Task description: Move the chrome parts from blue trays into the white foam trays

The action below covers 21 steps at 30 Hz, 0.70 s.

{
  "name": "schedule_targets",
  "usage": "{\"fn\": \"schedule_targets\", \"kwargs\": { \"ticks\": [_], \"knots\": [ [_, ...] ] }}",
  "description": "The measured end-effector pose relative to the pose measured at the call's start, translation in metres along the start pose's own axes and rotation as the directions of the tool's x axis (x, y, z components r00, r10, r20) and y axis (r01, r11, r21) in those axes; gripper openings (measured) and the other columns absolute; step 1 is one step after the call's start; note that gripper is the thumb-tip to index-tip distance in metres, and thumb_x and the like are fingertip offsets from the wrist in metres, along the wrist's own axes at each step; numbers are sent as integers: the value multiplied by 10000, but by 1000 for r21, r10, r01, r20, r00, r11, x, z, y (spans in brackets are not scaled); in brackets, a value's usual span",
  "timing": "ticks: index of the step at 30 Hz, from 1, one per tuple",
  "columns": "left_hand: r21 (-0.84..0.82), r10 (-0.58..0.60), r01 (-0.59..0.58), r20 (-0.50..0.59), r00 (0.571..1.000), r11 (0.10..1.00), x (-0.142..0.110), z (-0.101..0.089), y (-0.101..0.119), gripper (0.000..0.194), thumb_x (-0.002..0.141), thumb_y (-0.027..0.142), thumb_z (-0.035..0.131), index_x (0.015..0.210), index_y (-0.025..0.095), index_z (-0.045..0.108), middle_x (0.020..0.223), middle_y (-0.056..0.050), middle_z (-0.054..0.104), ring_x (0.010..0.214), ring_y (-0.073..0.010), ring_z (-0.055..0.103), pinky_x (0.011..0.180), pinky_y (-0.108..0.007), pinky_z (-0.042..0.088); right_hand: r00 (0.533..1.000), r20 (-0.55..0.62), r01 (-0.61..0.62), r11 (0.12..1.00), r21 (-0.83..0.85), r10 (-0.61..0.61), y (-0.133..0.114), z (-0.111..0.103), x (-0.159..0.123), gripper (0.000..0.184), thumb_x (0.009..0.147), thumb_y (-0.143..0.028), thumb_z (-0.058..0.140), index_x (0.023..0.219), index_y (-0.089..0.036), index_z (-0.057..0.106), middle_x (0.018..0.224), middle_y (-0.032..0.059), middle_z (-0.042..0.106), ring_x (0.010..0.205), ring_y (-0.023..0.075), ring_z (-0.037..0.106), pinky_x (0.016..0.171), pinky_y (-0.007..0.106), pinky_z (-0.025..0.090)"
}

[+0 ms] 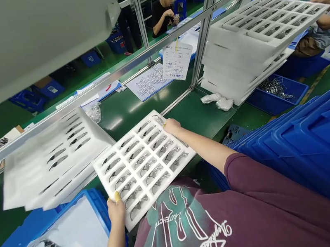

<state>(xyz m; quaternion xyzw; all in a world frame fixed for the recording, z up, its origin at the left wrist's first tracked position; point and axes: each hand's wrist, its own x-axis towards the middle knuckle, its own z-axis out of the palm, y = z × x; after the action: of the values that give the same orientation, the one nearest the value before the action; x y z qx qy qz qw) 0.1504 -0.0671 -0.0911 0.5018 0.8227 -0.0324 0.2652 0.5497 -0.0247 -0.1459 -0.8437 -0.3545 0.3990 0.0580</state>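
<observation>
Gripping the white foam tray (pixel 137 170) at opposite corners, left hand (pixel 116 211) and right hand (pixel 172 127) clamped on, keeping its rows of curved metal parts (pixel 150 157) level, right by the green workbench (pixel 138 113).

Left hand (pixel 116 211) gripping low, right hand (pixel 171 126) stretched farther.

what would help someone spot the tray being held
On the green workbench, find the person in the maroon T-shirt. Directly in front of them is a white foam tray of silver metal parts, gripped by the left hand and right hand. Unlike the blurred tray beside it, it's the one held in both hands.
</observation>
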Motion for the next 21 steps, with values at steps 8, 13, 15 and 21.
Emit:
{"fn": "schedule_targets", "kwargs": {
  "ticks": [8, 13, 15, 21],
  "knots": [
    [-42, -31, 31, 0, 1000, 999, -2, 1, -3, 596, 845, 539, 421, 1235, 95, 499, 1168, -227, 603, 1079, -349, 580, 870, -412, 460, 999, 34, -9, 1000, -1, 9, 3, 0, 6, 260, 873, -356, 530, 935, -146, 670, 935, 123, 687, 807, 224, 652, 602, 253, 438],
    [-67, -58, 58, 7, 998, 996, -7, -1, 3, 634, 844, 552, 408, 1267, 84, 480, 1226, -234, 570, 1143, -376, 535, 913, -439, 433, 996, 72, -53, 998, -18, 54, -2, -2, 9, 281, 840, -386, 588, 943, -139, 675, 875, 121, 691, 805, 234, 654, 598, 257, 445],
    [-61, -61, 62, 19, 998, 996, -7, -2, 6, 616, 846, 551, 403, 1244, 89, 491, 1204, -234, 581, 1110, -371, 557, 898, -438, 443, 993, 93, -71, 997, -30, 73, -5, -2, 11, 257, 832, -359, 602, 950, -143, 678, 894, 119, 692, 795, 229, 657, 594, 257, 447],
    [-75, -46, 48, 28, 999, 996, -6, -2, 7, 566, 843, 536, 417, 1212, 115, 499, 1142, -209, 615, 1048, -348, 593, 871, -429, 461, 993, 97, -63, 996, -58, 68, -12, -2, 17, 283, 808, -327, 634, 1006, -128, 668, 924, 135, 687, 832, 231, 660, 631, 260, 471]
  ]
}}
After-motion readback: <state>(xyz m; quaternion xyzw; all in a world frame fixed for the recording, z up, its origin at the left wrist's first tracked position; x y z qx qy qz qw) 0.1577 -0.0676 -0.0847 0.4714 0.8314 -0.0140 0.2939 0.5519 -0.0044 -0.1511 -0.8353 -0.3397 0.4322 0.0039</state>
